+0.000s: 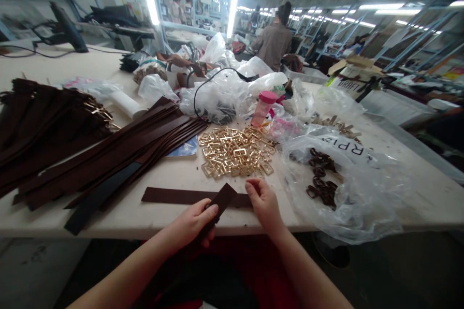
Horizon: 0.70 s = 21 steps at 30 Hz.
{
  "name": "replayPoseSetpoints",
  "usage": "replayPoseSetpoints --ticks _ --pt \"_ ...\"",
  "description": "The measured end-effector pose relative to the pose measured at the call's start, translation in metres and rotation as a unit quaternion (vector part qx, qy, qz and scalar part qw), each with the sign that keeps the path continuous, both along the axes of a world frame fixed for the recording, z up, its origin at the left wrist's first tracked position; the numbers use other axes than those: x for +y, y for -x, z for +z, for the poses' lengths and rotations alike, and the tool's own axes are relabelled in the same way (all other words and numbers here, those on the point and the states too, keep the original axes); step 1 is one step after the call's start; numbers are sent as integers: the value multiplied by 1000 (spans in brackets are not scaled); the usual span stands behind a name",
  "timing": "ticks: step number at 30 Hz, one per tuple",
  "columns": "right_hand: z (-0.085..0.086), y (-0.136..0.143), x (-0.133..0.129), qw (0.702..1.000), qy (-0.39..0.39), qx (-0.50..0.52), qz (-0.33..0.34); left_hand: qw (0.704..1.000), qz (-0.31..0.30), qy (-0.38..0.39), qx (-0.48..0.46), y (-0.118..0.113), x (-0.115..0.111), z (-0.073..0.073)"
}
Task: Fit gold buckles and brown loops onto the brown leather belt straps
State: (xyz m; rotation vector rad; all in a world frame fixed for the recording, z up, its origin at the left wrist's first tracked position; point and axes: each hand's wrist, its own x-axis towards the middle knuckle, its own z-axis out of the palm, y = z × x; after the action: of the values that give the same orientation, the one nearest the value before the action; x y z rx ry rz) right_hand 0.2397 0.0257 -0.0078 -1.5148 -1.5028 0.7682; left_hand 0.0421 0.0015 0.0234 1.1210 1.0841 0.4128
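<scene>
My left hand (201, 219) is closed around a dark brown leather strap (224, 198), thumb on top. The strap's end points up and right, and its lower part runs down toward my lap. Another brown strip (166, 196) lies flat on the table behind it. My right hand (264, 202) is at that strip's right end, with thumb and forefinger pinched together; whatever they hold is too small or hidden to make out. Just beyond both hands is a heap of gold metal buckles (237, 154).
At left lie a fanned stack of brown straps (119, 142) and a bundle with buckles fitted (47, 125). A clear plastic bag (366, 193) holds brown loops (321, 178) at right. Behind the buckles stand a pink-lidded jar (263, 108) and crumpled plastic bags (217, 94).
</scene>
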Motion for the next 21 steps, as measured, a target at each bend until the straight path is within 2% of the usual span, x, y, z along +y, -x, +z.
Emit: replayPoseSetpoints --ticks 2,4,6,8,11,14,18,21 --pt "-1 -17 34 985 -39 -166 -10 1000 2 24 -7 0 1 -3" --pt "-2 -26 64 960 -43 -275 14 999 1 54 -7 0 2 -4" --pt "-4 -31 83 949 -35 -311 37 997 3 80 -7 0 3 -5" --pt "-6 -34 91 947 -30 -317 49 995 7 100 -12 2 5 -3" --pt "-3 -39 84 947 -26 -316 49 994 11 104 -24 1 11 1" --pt "6 -38 63 957 -12 -286 39 996 14 82 -21 -6 16 5" --pt "19 -21 25 990 43 -110 75 999 27 34 -5 -16 19 5" --pt "23 -8 -1 989 80 42 121 1000 14 23 -14 -16 12 4"
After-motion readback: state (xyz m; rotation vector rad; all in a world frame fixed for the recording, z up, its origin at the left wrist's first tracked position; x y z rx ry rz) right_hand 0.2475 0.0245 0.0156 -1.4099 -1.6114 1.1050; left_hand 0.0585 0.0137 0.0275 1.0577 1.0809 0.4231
